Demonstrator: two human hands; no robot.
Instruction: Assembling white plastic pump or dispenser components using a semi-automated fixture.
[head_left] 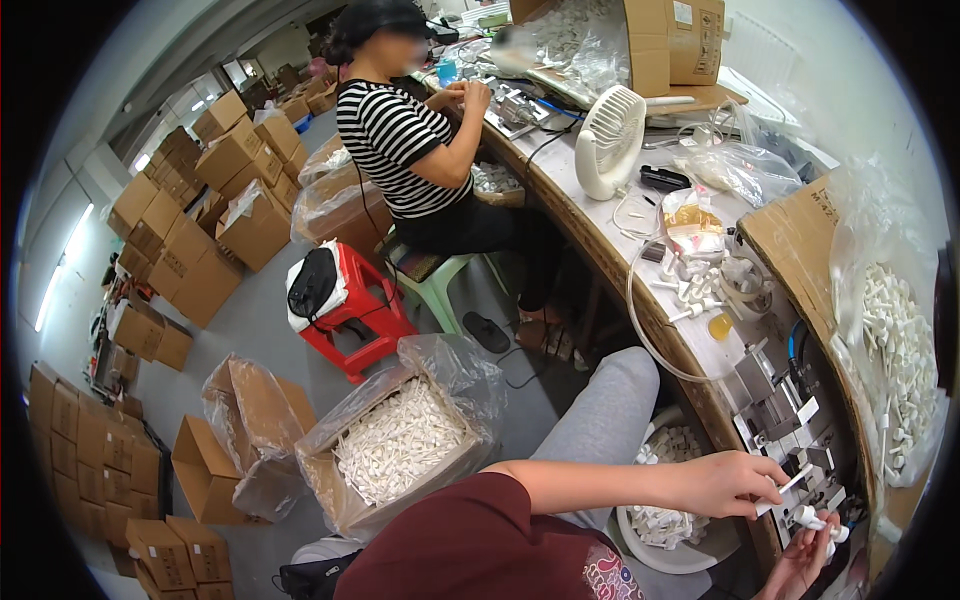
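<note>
The workbench (705,350) extends beyond both hands, away from the wearer. A cardboard box (795,235) stands on it, past and to the right of the hands; its clear liner holds many white stemmed parts (890,370). A white tub (700,561) with similar parts sits below the left hand. A metal fixture (765,392) is mounted just beyond the left hand. The left hand (732,485) is partly closed, thumb and fingers bent toward the fixture. A slim white piece (797,477) lies at its fingertips; whether it is gripped cannot be determined. The right hand (799,562), nearer the wearer, pinches a white plastic part (806,517) between its fingers. This part is glossy, with a rounded, cap-like end. A second white end (839,534) projects at the right side of these fingers.
</note>
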